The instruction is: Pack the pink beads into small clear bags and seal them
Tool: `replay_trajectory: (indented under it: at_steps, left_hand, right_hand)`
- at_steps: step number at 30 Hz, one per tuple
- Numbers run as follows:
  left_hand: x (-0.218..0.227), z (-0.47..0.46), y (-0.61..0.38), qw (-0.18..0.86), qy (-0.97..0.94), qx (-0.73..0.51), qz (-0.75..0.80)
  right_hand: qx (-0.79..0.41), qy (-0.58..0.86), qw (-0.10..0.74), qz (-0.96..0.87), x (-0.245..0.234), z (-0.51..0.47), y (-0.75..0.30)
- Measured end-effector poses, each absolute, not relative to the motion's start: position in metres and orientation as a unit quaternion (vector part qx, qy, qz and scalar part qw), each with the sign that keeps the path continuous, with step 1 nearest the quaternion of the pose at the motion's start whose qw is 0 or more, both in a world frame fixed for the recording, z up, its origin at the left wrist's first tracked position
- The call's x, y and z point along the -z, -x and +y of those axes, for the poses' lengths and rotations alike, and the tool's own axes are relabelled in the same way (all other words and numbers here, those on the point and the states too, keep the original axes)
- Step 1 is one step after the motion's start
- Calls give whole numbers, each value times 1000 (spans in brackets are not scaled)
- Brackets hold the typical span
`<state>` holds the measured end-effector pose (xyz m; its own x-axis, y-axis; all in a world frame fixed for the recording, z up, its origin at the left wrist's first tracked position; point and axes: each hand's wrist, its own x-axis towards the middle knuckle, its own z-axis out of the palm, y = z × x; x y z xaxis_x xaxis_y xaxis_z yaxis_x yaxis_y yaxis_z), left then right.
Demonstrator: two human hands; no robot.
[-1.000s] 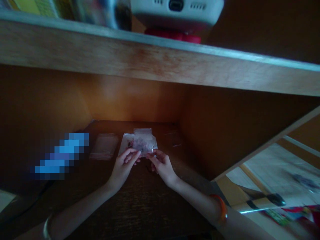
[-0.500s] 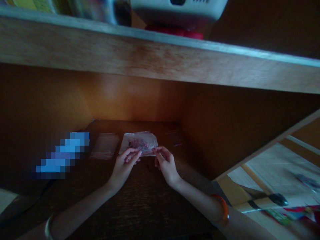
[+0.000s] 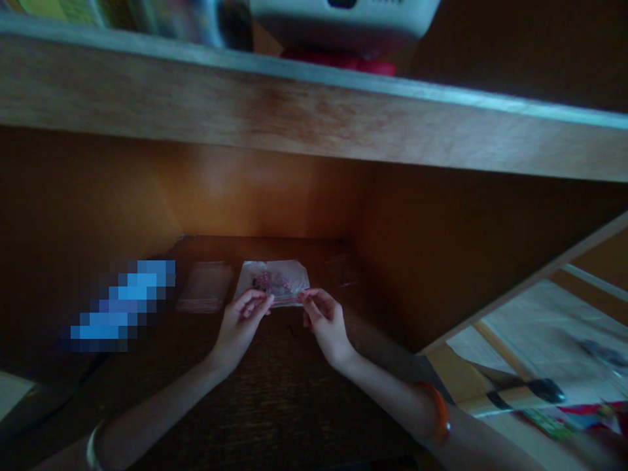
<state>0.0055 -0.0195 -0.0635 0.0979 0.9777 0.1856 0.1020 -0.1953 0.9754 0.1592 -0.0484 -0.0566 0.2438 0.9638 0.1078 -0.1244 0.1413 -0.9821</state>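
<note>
A small clear zip bag (image 3: 289, 299) is pinched along its near edge between my two hands. My left hand (image 3: 244, 320) is closed on its left corner, thumb against fingers, and my right hand (image 3: 326, 320) grips the right corner. Under or behind the bag lies a white sheet (image 3: 289, 267) with small pink and dark bits (image 3: 265, 281) on it; whether these bits are inside the bag I cannot tell. Left of my hands rests a stack of clear zip bags (image 3: 203, 288). To the right, another clear bag (image 3: 343, 269) lies in shadow.
A blurred-out blue object (image 3: 125, 304) stands at the left on the dark wooden desk (image 3: 275, 399). Overhead runs a thick shelf edge (image 3: 314, 124) carrying jars and a white appliance (image 3: 343, 23). A side panel (image 3: 471, 255) bounds the space on the right.
My left hand has slid slightly left along the bag's near edge, and the edge looks straighter. The right hand has hardly moved. The view has shifted a little.
</note>
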Motion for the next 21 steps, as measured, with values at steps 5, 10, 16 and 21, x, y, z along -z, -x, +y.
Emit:
replay_trajectory:
  at_steps: [5, 10, 16, 21]
  left_hand:
    - [62, -20, -5, 442, -600, -490, 453]
    - [58, -23, -8, 464, -594, -488, 441]
    - [56, -26, -8, 449, -635, -456, 433]
    - [62, -23, -4, 415, -657, -450, 439]
  right_hand:
    - [-451, 491, 604, -437, 58, -47, -161]
    - [-446, 486, 585, -472, 62, -45, -163]
    - [-423, 475, 581, -508, 66, -46, -162]
    - [-435, 480, 578, -497, 62, -49, -160]
